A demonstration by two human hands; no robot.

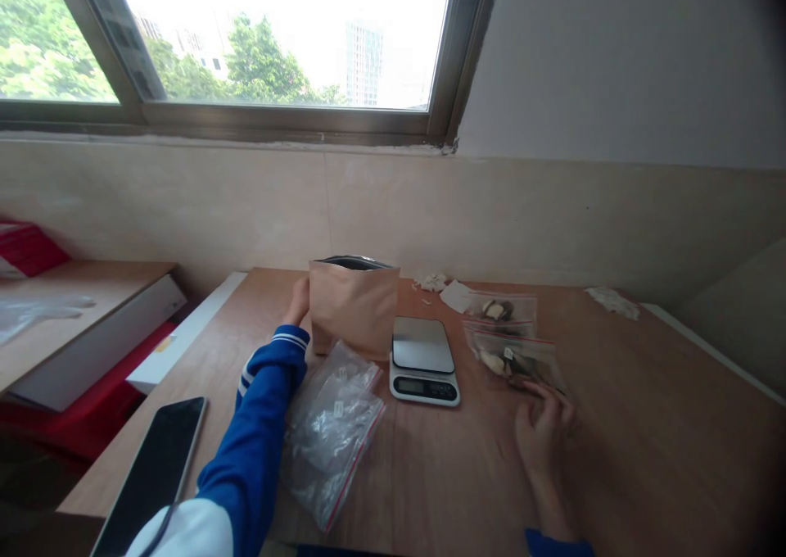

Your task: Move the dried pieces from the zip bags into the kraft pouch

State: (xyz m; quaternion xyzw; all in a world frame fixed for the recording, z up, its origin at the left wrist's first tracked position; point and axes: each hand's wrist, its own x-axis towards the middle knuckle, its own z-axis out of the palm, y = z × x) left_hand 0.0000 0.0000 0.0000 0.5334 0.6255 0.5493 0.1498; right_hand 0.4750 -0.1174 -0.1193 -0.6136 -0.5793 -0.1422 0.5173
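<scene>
A brown kraft paper pouch point(354, 307) stands upright with its dark-lined mouth open at the top. My left hand point(299, 301) grips its left side, the fingertips partly hidden behind it. To the right, my right hand point(544, 426) rests at the lower edge of a clear zip bag point(521, 360) that contains dark and pale pieces; its fingers are stretched out and the thumb is apart from them. Behind that lies another zip bag point(500, 307) with similar contents. Between my hands sits a white kitchen scale point(423, 360) with a bare metal plate.
Clear zip bags point(335, 434) with red seals lie in front of the pouch, beside my left sleeve. A phone point(151, 475) lies at the table's left edge. Crumpled tissue point(433, 282) is near the wall, with another scrap point(612, 301) farther right. A second table point(86, 319) stands left.
</scene>
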